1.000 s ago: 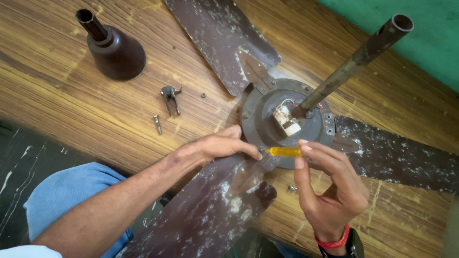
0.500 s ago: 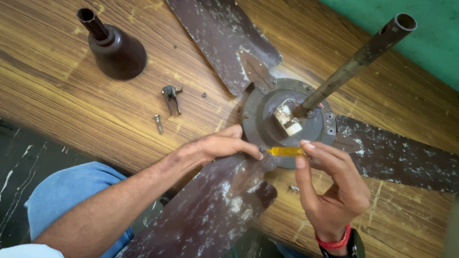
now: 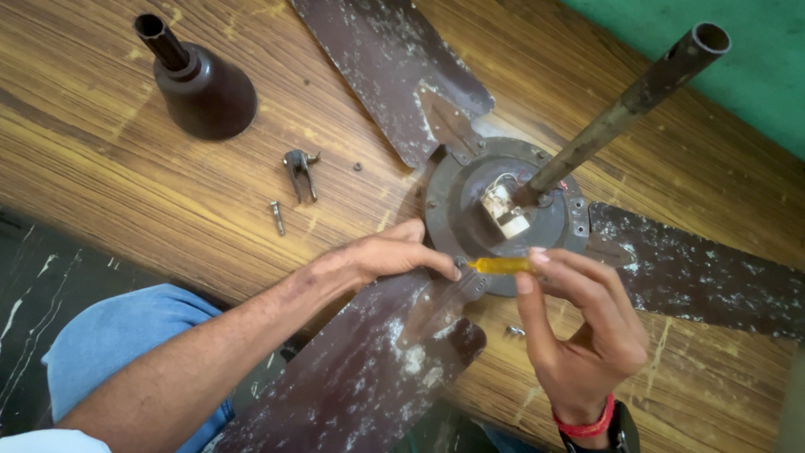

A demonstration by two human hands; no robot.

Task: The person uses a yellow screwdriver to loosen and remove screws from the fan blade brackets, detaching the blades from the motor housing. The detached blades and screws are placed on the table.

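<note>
Head view looks down on a wooden bench (image 3: 126,168) with a streaked brown grain; at the near left its edge gives way to a dark marbled floor (image 3: 33,285) and a blue-clad knee (image 3: 117,352). Nearest lies one speckled brown fan blade (image 3: 369,377), pointing toward the viewer. The left hand (image 3: 377,256) rests on that blade's root, fingertips pressed to the near rim of the round motor housing (image 3: 503,214), its grip flat and holding nothing. The right hand (image 3: 579,335), with a red thread at the wrist, has its grip pinched on a yellow-handled screwdriver (image 3: 501,266), which lies level, tip aimed left at the housing rim just beside the left fingertips. A small loose screw (image 3: 513,331) lies on the bench near the right palm. A white connector block (image 3: 503,210) sits at the housing's centre beside the rusty down rod (image 3: 620,109), which rises toward the far right. A second blade (image 3: 696,268) runs right, a third (image 3: 386,67) runs far. Left of the housing lie a small metal clip (image 3: 299,172) and a bolt (image 3: 277,218); at the far left stands the brown canopy cup (image 3: 197,84). A green wall (image 3: 755,59) shows at the far right.
</note>
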